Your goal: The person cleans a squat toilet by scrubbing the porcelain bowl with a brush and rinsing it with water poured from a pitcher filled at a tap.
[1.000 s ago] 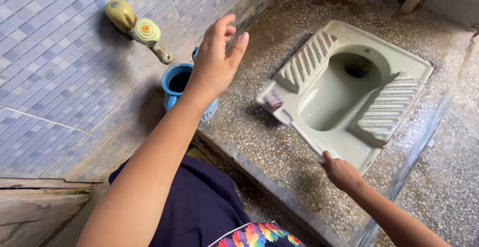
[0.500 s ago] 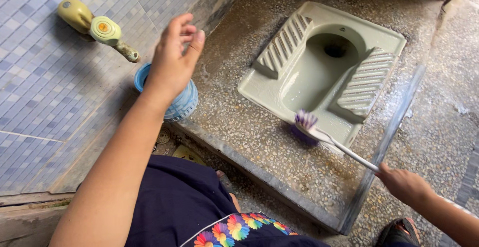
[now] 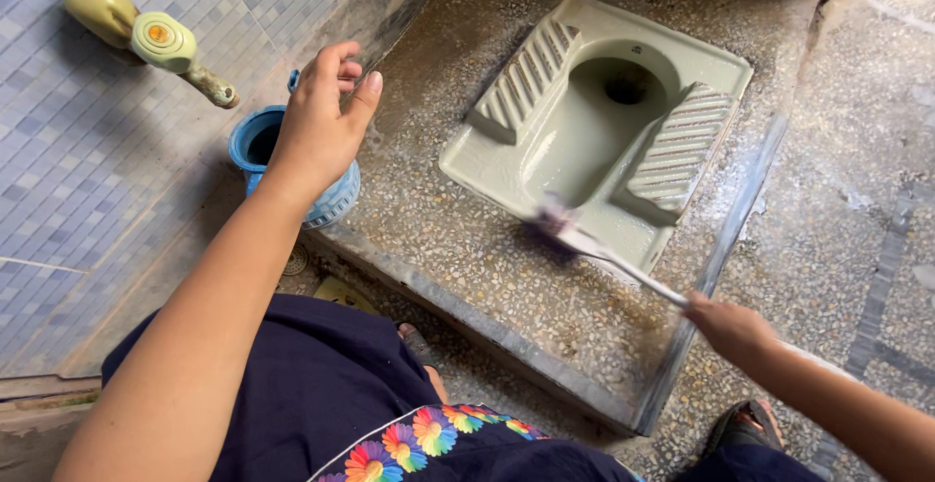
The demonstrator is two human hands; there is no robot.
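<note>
My right hand (image 3: 730,328) grips the white handle of a long brush (image 3: 609,253). Its purple-and-white bristle head rests on the speckled stone platform (image 3: 458,248), right at the near edge of a pale green squat toilet pan (image 3: 594,122). My left hand (image 3: 323,117) is raised in the air with its fingers loosely apart and nothing in it. It hovers over a blue plastic mug (image 3: 255,146) that stands by the tiled wall.
A yellow-green tap (image 3: 146,39) sticks out of the blue mosaic wall (image 3: 58,151) above the mug. The platform ends in a raised step edge (image 3: 506,346), with a small floor drain (image 3: 294,263) below it. My sandalled foot (image 3: 745,424) stands on the lower floor.
The brush head has swept from the pan's left side to its near edge and onto the platform. My right hand has shifted right, while the left hand stays raised above the mug.
</note>
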